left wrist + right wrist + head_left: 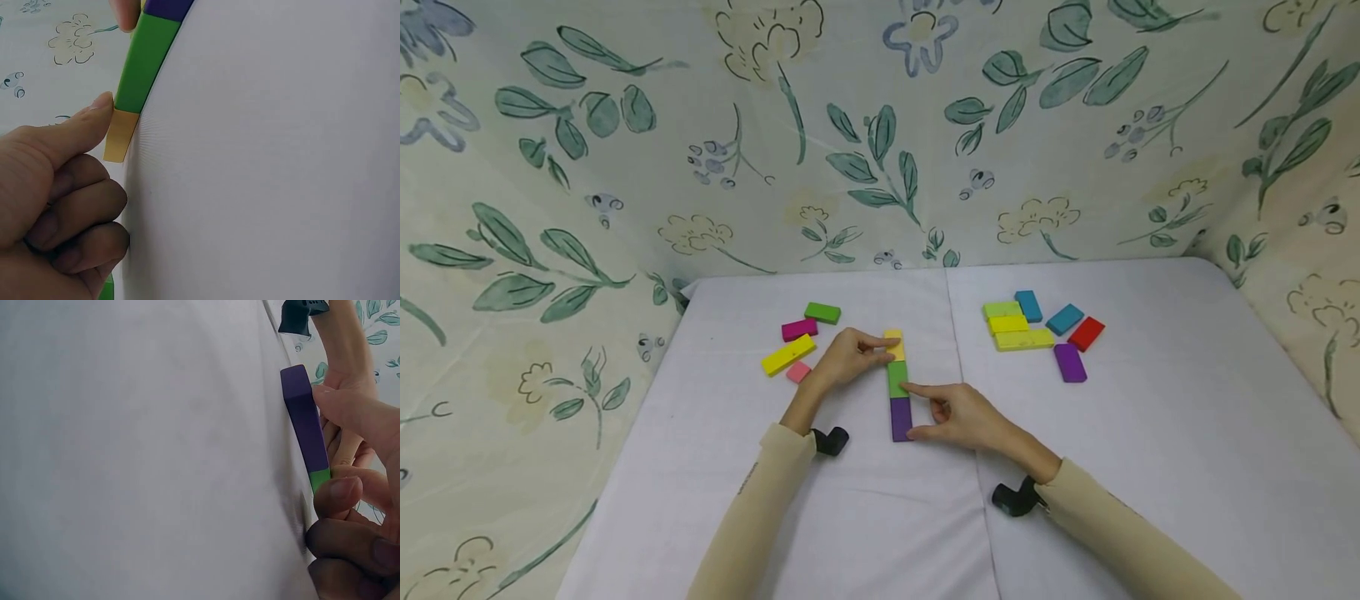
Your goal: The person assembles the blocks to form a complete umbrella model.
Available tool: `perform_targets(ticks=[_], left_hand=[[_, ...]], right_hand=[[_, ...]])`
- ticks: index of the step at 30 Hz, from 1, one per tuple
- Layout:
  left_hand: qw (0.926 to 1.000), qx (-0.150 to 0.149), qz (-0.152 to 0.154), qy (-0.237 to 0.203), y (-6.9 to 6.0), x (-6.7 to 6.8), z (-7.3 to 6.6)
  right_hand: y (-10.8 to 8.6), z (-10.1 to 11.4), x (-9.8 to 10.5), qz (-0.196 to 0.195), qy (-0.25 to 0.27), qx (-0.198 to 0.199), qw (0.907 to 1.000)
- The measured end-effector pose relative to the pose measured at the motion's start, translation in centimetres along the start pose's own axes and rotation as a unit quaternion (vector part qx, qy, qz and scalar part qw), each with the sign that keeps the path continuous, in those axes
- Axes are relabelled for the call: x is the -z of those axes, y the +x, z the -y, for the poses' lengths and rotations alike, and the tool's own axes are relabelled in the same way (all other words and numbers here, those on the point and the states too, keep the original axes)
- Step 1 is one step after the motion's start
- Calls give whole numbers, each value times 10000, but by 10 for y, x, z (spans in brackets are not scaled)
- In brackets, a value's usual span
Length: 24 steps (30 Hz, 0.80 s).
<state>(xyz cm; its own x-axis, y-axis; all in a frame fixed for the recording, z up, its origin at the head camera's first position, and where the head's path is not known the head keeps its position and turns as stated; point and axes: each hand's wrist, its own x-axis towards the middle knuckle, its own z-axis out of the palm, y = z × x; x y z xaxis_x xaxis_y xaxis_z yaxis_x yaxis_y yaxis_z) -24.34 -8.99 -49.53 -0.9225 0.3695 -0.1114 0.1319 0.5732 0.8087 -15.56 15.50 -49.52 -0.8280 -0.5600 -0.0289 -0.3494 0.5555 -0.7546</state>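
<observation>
Three blocks lie end to end in one line: a light orange block (pixel 896 352) at the far end, a green block (pixel 898 379) in the middle and a purple block (pixel 901 419) nearest. From the left, my left hand (pixel 852 358) touches the orange block with index finger and thumb; its other fingers are curled in the left wrist view. My right hand (pixel 966 417) rests against the row's right side, index fingertip at the green block and thumb at the purple block's near end. The right wrist view shows that thumb (pixel 337 403) beside the purple block.
Left of the row lie a green block (pixel 823 313), a magenta block (pixel 799 330), a long yellow block (pixel 788 356) and a pink block (pixel 799 372). On the right are several yellow, blue, red and purple blocks (pixel 1070 363). A white cloth (pixel 1112 433) covers the table.
</observation>
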Motion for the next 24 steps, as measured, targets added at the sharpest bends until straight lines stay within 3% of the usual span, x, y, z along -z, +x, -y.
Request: perform_targets(ticks=[8, 24], left_hand=[[9997, 59, 222, 67, 1, 3, -3], [9994, 31, 343, 4, 0, 4, -3]], right_hand=[[1, 0, 0, 4, -104, 14, 9999], [1, -2, 1, 50, -30, 30, 10000]])
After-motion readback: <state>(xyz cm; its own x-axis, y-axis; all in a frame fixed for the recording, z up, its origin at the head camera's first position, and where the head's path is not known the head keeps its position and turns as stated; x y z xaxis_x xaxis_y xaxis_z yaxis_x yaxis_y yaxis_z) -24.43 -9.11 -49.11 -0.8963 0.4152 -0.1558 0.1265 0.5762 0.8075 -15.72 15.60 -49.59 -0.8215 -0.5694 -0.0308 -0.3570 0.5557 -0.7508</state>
